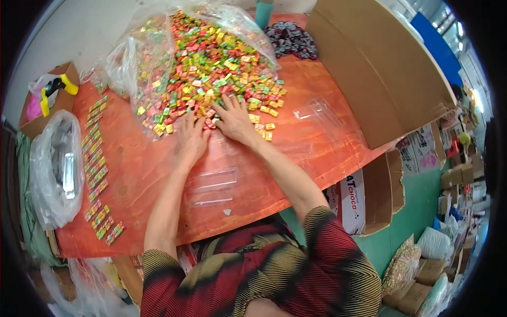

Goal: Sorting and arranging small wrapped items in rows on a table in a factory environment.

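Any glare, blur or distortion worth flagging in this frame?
Head view: fisheye bending curves the front edge of the red-orange tabletop, with black at both sides; head view: glare whitens part of the clear plastic bag at far left; head view: left hand and right hand show no obvious smear, but small wrapped pieces look soft.

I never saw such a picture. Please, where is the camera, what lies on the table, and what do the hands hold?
No machine here: a person works barehanded. The picture comes from a wide camera on the person's head, looking down, so edges bend. On the red-orange table lie a heap of small colourful pieces, clear plastic partly around it, grouped pieces at left, and clear plastic trays. The left hand and right hand are at the heap's near edge; whether they grip any is unclear.
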`<act>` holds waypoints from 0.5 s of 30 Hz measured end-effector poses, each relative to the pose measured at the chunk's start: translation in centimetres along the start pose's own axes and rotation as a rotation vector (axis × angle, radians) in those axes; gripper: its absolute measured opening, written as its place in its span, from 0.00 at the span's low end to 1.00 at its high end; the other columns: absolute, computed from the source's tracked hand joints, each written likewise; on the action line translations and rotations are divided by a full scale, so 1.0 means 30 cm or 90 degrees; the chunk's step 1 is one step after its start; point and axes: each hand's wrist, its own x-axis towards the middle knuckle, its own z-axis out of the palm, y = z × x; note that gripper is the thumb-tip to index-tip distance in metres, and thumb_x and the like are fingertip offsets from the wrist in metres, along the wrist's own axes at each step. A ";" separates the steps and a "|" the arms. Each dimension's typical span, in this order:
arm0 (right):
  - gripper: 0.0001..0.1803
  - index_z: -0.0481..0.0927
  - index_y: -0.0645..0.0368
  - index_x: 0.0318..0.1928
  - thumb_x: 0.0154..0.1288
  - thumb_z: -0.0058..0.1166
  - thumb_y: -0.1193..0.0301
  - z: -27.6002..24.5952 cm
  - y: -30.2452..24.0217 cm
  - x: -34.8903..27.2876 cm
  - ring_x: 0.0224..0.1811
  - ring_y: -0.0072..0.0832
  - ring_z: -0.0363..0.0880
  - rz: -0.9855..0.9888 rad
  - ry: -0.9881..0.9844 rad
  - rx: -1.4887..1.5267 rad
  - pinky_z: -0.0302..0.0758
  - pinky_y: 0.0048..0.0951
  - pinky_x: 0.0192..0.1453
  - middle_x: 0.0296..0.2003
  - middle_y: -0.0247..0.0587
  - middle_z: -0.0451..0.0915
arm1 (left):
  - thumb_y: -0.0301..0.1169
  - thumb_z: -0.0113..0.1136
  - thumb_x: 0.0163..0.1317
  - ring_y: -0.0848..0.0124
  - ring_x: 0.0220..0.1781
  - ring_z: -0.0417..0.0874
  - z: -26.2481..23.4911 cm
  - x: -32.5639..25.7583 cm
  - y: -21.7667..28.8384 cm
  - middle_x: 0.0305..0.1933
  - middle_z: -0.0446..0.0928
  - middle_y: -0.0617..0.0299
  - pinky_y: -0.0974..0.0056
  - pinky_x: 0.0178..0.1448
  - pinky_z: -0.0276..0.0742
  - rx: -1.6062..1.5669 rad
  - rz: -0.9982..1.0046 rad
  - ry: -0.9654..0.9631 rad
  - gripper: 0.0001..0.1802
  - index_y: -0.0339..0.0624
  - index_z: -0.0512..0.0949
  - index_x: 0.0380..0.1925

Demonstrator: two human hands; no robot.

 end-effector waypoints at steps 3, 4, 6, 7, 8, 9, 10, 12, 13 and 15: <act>0.25 0.70 0.46 0.55 0.54 0.53 0.66 -0.054 -0.015 -0.072 0.61 0.43 0.59 -0.027 -0.039 0.116 0.54 0.52 0.62 0.57 0.44 0.64 | 0.34 0.57 0.53 0.47 0.63 0.59 -0.026 -0.079 0.026 0.62 0.59 0.47 0.48 0.63 0.55 -0.096 0.013 -0.007 0.22 0.43 0.72 0.50; 0.23 0.71 0.45 0.54 0.55 0.53 0.68 -0.070 -0.012 -0.091 0.62 0.42 0.59 -0.036 -0.064 0.158 0.54 0.51 0.63 0.57 0.42 0.65 | 0.33 0.57 0.54 0.47 0.63 0.59 -0.041 -0.099 0.032 0.62 0.59 0.47 0.50 0.64 0.55 -0.154 0.030 -0.025 0.21 0.42 0.72 0.50; 0.21 0.73 0.46 0.52 0.56 0.51 0.70 -0.089 0.003 -0.128 0.60 0.43 0.60 -0.091 -0.058 0.121 0.55 0.49 0.62 0.55 0.40 0.67 | 0.32 0.56 0.54 0.46 0.63 0.59 -0.068 -0.156 0.043 0.62 0.58 0.46 0.48 0.63 0.55 -0.155 0.033 0.000 0.21 0.44 0.72 0.49; 0.19 0.74 0.49 0.51 0.57 0.50 0.71 -0.117 -0.007 -0.134 0.58 0.43 0.62 -0.090 -0.089 0.107 0.58 0.48 0.58 0.53 0.43 0.68 | 0.32 0.56 0.54 0.44 0.63 0.58 -0.079 -0.187 0.045 0.63 0.58 0.45 0.47 0.63 0.56 -0.164 0.047 0.025 0.20 0.45 0.72 0.49; 0.19 0.74 0.49 0.51 0.57 0.50 0.71 -0.141 -0.030 -0.139 0.58 0.43 0.62 -0.099 -0.090 0.115 0.58 0.48 0.58 0.53 0.43 0.68 | 0.32 0.56 0.54 0.44 0.63 0.58 -0.092 -0.220 0.047 0.63 0.58 0.45 0.47 0.63 0.56 -0.158 0.037 0.027 0.20 0.45 0.72 0.49; 0.18 0.74 0.50 0.51 0.57 0.50 0.71 -0.171 -0.047 -0.149 0.57 0.44 0.63 -0.075 -0.074 0.074 0.59 0.48 0.57 0.53 0.44 0.69 | 0.31 0.55 0.55 0.44 0.64 0.57 -0.103 -0.251 0.057 0.63 0.57 0.45 0.47 0.64 0.54 -0.164 -0.004 0.054 0.21 0.45 0.71 0.50; 0.18 0.74 0.52 0.50 0.58 0.50 0.71 -0.189 -0.071 -0.163 0.56 0.44 0.64 -0.053 -0.058 0.034 0.60 0.47 0.55 0.52 0.45 0.69 | 0.30 0.55 0.55 0.43 0.64 0.56 -0.111 -0.289 0.064 0.64 0.56 0.45 0.47 0.65 0.53 -0.168 -0.049 0.082 0.21 0.44 0.70 0.51; 0.17 0.75 0.55 0.48 0.56 0.51 0.71 -0.208 -0.123 -0.220 0.55 0.44 0.65 -0.043 -0.033 0.072 0.61 0.45 0.56 0.51 0.46 0.70 | 0.30 0.54 0.56 0.43 0.65 0.54 -0.119 -0.371 0.083 0.64 0.54 0.45 0.46 0.66 0.50 -0.176 -0.052 0.088 0.24 0.43 0.67 0.55; 0.16 0.75 0.56 0.46 0.55 0.52 0.71 -0.218 -0.154 -0.263 0.54 0.44 0.65 -0.047 -0.040 0.117 0.61 0.43 0.56 0.50 0.46 0.70 | 0.31 0.53 0.57 0.44 0.65 0.54 -0.136 -0.407 0.106 0.64 0.55 0.44 0.48 0.66 0.51 -0.177 -0.059 0.055 0.25 0.42 0.65 0.56; 0.15 0.75 0.57 0.45 0.54 0.52 0.71 -0.235 -0.209 -0.346 0.54 0.43 0.66 -0.056 -0.049 0.164 0.61 0.42 0.56 0.49 0.46 0.71 | 0.33 0.52 0.58 0.45 0.66 0.54 -0.158 -0.463 0.145 0.63 0.55 0.42 0.48 0.67 0.51 -0.131 -0.075 -0.025 0.27 0.40 0.62 0.58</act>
